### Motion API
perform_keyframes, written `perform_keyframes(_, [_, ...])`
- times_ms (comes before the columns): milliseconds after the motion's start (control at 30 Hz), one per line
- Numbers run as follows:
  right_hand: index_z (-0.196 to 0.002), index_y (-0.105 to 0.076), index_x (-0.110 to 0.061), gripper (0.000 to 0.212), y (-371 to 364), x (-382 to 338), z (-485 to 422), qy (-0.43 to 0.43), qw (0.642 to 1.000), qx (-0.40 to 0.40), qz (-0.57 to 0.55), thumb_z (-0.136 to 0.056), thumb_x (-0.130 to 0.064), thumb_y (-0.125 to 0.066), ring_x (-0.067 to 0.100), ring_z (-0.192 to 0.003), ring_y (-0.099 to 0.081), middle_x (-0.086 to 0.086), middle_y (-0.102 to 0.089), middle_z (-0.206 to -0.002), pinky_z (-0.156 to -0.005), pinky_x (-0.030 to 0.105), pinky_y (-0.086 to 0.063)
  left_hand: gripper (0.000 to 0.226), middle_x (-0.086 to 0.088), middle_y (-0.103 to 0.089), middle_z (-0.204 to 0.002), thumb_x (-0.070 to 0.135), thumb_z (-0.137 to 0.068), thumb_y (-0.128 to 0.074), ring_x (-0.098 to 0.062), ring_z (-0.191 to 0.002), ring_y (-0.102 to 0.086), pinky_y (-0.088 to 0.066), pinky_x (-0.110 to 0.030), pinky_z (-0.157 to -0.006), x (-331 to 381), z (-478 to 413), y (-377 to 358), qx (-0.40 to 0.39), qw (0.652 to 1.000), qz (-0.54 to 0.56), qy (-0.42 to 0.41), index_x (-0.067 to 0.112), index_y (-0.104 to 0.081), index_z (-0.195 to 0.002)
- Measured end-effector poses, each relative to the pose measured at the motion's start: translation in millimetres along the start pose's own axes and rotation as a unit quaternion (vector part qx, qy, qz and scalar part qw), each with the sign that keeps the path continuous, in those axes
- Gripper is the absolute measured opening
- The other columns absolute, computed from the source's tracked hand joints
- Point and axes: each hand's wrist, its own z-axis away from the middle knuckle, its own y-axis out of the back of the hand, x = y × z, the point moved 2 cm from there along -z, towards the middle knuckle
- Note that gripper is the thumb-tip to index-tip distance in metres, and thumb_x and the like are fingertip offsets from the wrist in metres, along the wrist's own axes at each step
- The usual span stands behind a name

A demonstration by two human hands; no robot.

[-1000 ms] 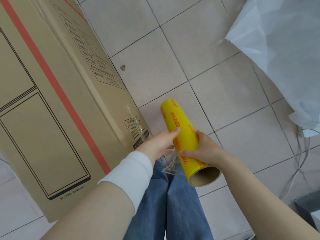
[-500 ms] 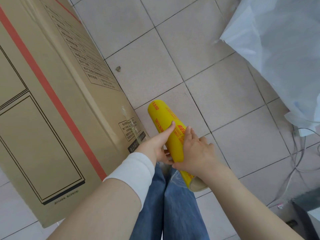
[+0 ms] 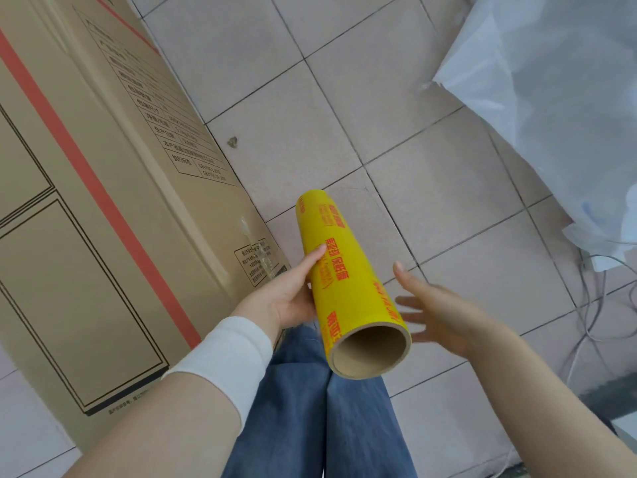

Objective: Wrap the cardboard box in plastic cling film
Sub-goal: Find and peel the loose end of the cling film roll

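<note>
Holding yellow film roll (image 3: 348,270), left hand (image 3: 287,296), right hand (image 3: 439,313) spread beside

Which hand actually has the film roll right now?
The left hand, the one with the white sleeve: it grips the yellow cling film roll. The right hand is spread open beside it, gripping nothing.
</note>
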Motion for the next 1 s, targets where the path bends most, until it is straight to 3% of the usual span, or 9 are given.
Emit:
perform_keyframes(100, [-0.119, -0.06, -0.019, 0.07, -15.1, 7.1, -7.1, -0.029, 0.989, -0.101, -0.101, -0.065, -0.063, -0.054, 0.026, -0.099, -0.067, 0.011, -0.069, -0.112, -0.084, 0.043, -0.052, 0.061, -0.019, -0.057, -0.129, 0.055, -0.085, -0.05, -0.034, -0.119, -0.054, -0.042, -0.048, -0.099, -6.8, -2.0, -1.3, -0.052, 0.997, 0.048, -0.031, 0.013, -0.048, -0.129])
perform_keyframes(200, [-0.1, -0.064, -0.013, 0.05, -24.3, 4.3, -8.6, -0.023, 0.972, -0.12, -0.202, -0.067, -0.05, -0.057, 0.022, -0.071, -0.07, 0.011, -0.073, -0.082, -0.067, 0.033, -0.055, 0.056, -0.017, -0.057, -0.127, 0.056, -0.087, -0.047, -0.033, -0.119, -0.053, -0.044, -0.047, -0.097, -9.2, -7.1, 0.0, -0.029, 0.995, 0.044, -0.084, 0.018, -0.048, -0.128])
perform_keyframes(300, [-0.105, -0.061, -0.012, 0.055, -26.2, 2.7, -10.0, -0.011, 0.976, -0.111, -0.188, -0.062, -0.046, -0.062, 0.024, -0.079, -0.068, 0.012, -0.071, -0.089, -0.069, 0.035, -0.053, 0.048, -0.016, -0.056, -0.129, 0.05, -0.091, -0.045, -0.032, -0.119, -0.053, -0.042, -0.05, -0.1, -8.4, -5.9, 2.1, -0.01, 0.995, 0.032, -0.098, 0.021, -0.047, -0.129])
perform_keyframes(400, [-0.132, -0.046, -0.02, 0.081, -30.7, 2.3, -11.9, 0.016, 0.999, -0.028, -0.023, -0.061, -0.05, -0.07, 0.023, -0.099, -0.062, 0.006, -0.062, -0.114, -0.079, 0.038, -0.054, 0.048, -0.013, -0.059, -0.124, 0.053, -0.087, -0.049, -0.031, -0.113, -0.058, -0.048, -0.049, -0.093, -11.9, -4.6, 6.5, 0.012, 0.995, -0.038, -0.095, 0.025, -0.05, -0.126])
perform_keyframes(500, [-0.135, -0.036, -0.029, 0.076, -40.3, 3.3, -13.7, 0.053, 0.995, 0.032, 0.083, -0.072, -0.05, -0.07, 0.02, -0.098, -0.058, 0.0, -0.053, -0.115, -0.07, 0.03, -0.052, 0.099, -0.008, -0.061, -0.124, 0.069, -0.052, -0.072, -0.031, -0.108, -0.061, -0.051, -0.051, -0.09, -16.8, -5.3, 5.5, 0.03, 0.992, -0.104, -0.067, 0.031, -0.038, -0.136])
perform_keyframes(567, [-0.134, -0.037, -0.029, 0.069, -43.1, 6.1, -17.7, 0.078, 0.989, 0.041, 0.115, -0.076, -0.053, -0.065, 0.018, -0.096, -0.057, -0.001, -0.053, -0.113, -0.067, 0.025, -0.05, 0.116, -0.009, -0.061, -0.124, 0.067, -0.037, -0.08, -0.032, -0.107, -0.062, -0.05, -0.051, -0.09, -20.7, -8.7, 7.0, 0.054, 0.992, -0.099, -0.058, 0.031, -0.035, -0.138])
perform_keyframes(767, [-0.111, -0.051, -0.021, 0.041, -27.0, 5.4, -39.5, 0.105, 0.983, 0.149, 0.025, -0.084, -0.052, -0.056, 0.022, -0.106, -0.059, 0.003, -0.063, -0.105, -0.096, 0.043, -0.048, 0.069, -0.014, -0.065, -0.116, 0.057, -0.061, -0.066, -0.032, -0.107, -0.061, -0.044, -0.05, -0.099, -23.2, -4.8, 12.0, 0.015, 0.999, -0.031, -0.042, 0.027, -0.051, -0.121])
perform_keyframes(867, [-0.105, -0.054, -0.016, 0.033, -29.0, -0.3, -46.7, 0.128, 0.984, 0.121, 0.011, -0.085, -0.041, -0.062, 0.021, -0.1, -0.06, 0.007, -0.061, -0.108, -0.085, 0.036, -0.053, 0.054, -0.012, -0.068, -0.106, 0.052, -0.063, -0.062, -0.03, -0.102, -0.063, -0.047, -0.047, -0.094, -26.6, 1.1, 8.7, -0.006, 0.997, -0.052, -0.05, 0.026, -0.055, -0.11])
perform_keyframes(1000, [-0.084, -0.053, -0.013, 0.017, -34.3, -10.9, -47.3, 0.186, 0.978, 0.098, 0.001, -0.091, -0.028, -0.058, 0.013, -0.079, -0.055, 0.001, -0.057, -0.084, -0.064, 0.02, -0.048, 0.05, -0.009, -0.071, -0.096, 0.051, -0.065, -0.06, -0.028, -0.095, -0.065, -0.051, -0.042, -0.084, -25.7, 3.2, 5.2, -0.016, 0.996, -0.063, -0.064, 0.025, -0.056, -0.108])
